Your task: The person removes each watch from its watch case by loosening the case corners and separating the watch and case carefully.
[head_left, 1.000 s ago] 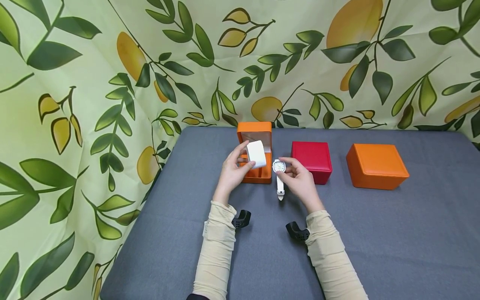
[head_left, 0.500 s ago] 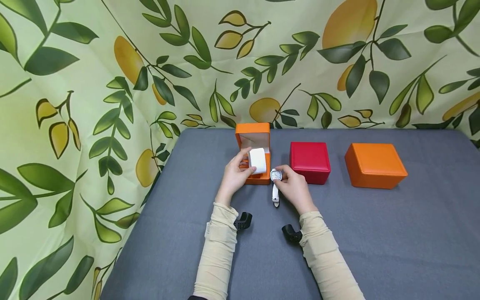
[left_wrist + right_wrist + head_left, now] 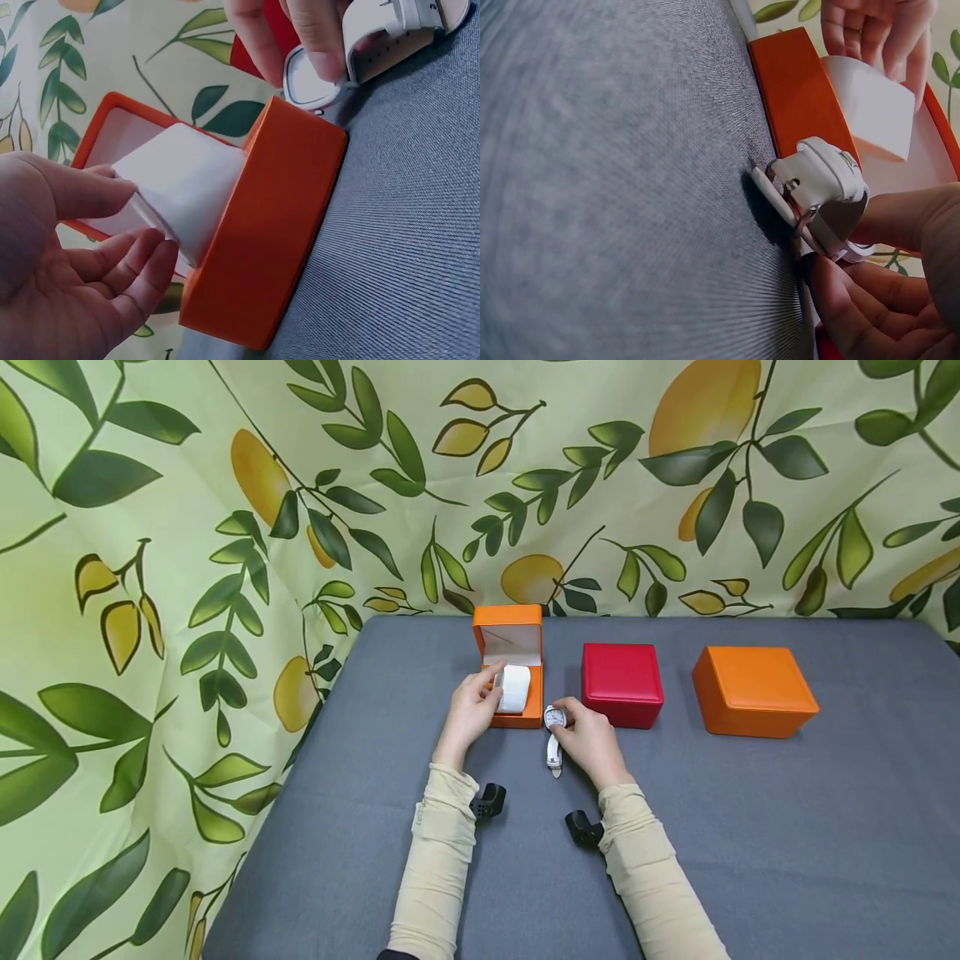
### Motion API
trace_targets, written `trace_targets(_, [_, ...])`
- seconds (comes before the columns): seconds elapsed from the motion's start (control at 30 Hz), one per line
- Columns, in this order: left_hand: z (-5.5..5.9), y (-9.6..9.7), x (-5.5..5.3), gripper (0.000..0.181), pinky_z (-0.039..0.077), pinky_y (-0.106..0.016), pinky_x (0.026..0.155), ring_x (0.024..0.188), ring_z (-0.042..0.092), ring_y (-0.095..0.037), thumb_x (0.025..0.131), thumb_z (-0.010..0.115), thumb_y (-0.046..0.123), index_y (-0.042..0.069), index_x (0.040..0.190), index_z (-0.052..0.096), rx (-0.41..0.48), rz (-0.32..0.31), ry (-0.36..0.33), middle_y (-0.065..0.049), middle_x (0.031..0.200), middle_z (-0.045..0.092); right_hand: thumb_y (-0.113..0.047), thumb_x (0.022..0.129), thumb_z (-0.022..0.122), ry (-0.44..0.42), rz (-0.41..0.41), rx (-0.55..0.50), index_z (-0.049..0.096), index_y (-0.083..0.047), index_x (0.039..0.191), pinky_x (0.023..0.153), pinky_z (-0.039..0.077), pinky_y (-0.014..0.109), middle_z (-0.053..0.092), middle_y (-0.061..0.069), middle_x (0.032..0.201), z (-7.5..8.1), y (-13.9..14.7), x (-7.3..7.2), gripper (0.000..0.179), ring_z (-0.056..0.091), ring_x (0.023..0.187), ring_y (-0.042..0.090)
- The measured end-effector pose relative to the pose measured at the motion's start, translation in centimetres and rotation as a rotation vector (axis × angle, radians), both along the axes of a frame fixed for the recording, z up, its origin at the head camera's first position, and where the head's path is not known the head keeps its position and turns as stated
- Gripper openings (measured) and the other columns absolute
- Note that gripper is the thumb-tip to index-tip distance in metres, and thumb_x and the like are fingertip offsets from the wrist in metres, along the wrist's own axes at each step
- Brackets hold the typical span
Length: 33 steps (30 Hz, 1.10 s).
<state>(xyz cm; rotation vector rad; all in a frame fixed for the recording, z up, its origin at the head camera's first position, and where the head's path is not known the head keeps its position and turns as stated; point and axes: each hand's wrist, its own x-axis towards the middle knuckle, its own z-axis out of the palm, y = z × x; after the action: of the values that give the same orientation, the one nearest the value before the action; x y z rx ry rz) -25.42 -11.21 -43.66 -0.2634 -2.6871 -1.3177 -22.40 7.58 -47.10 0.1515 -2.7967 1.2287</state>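
My left hand (image 3: 467, 714) is at the left end of a white watch cushion (image 3: 513, 688), thumb and fingers pinching its edge. The cushion sits tilted in an open orange watch box (image 3: 517, 721), partly above the rim in the left wrist view (image 3: 180, 187). To the right of that box, my right hand (image 3: 592, 735) pinches a white wristwatch (image 3: 554, 718) by its case between thumb and finger. Its white strap (image 3: 821, 180) is buckled in a loop and hangs toward me, close over the table. The fingers hide part of the dial.
A closed red box (image 3: 621, 681) stands just right of my right hand. Farther right is a closed orange box (image 3: 753, 689). All rest on a grey cloth-covered table (image 3: 525, 893), with a leaf-patterned curtain (image 3: 420, 427) behind and at the left.
My left hand has lowered the white cushion from above the orange box into it. My right hand has brought the watch slightly nearer to me, still holding it by the case.
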Motion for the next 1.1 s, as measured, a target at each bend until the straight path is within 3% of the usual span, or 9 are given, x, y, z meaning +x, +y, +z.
trace_targets(0.1, [-0.2,-0.1,-0.1,0.041,0.046,-0.028,0.068,0.083,0.058,-0.026,0.090,0.055,0.009,0.013,0.131,0.054,-0.016,0.005,-0.013,-0.019,0.114,0.060,-0.010,0.082,0.066,-0.007,-0.002,-0.002,0.062,-0.008,0.115,0.067,0.050,0.036,0.067,0.012,0.086,0.0,0.0,0.0,0.033,0.060,0.072,0.021])
trace_targets(0.37, [-1.5,0.0,-0.6,0.040,0.049,-0.030,0.075,0.086,0.059,-0.025,0.084,0.066,0.014,0.007,0.123,0.060,-0.061,0.030,-0.038,-0.017,0.106,0.062,-0.010,0.081,0.067,-0.014,-0.010,-0.001,0.062,-0.008,0.115,0.066,0.049,0.035,0.067,0.012,0.085,0.0,-0.1,0.0,0.034,0.060,0.071,0.021])
trace_targets(0.57, [-1.2,0.2,-0.5,0.038,0.049,-0.029,0.070,0.087,0.061,-0.025,0.087,0.062,0.015,0.009,0.124,0.059,0.006,0.069,-0.073,-0.015,0.113,0.065,-0.010,0.081,0.067,-0.005,-0.014,0.011,0.062,-0.009,0.115,0.066,0.049,0.035,0.067,0.012,0.085,0.0,-0.1,0.0,0.034,0.060,0.071,0.021])
trace_targets(0.87, [-1.2,0.4,-0.4,0.040,0.048,-0.025,0.064,0.082,0.061,-0.023,0.087,0.064,0.019,0.007,0.124,0.060,-0.033,0.101,-0.053,-0.015,0.111,0.066,-0.009,0.081,0.066,0.023,0.010,0.042,0.063,-0.007,0.115,0.065,0.048,0.033,0.066,0.011,0.085,-0.1,-0.2,-0.1,0.033,0.058,0.071,0.019])
trace_targets(1.1, [-1.3,0.2,-0.5,0.037,0.053,-0.035,0.076,0.090,0.065,-0.027,0.088,0.063,0.015,0.004,0.122,0.060,0.000,0.118,-0.069,-0.016,0.108,0.068,-0.007,0.080,0.066,0.066,0.004,0.038,0.064,-0.007,0.112,0.065,0.049,0.036,0.066,0.012,0.085,-0.2,-0.2,-0.2,0.032,0.058,0.069,0.020])
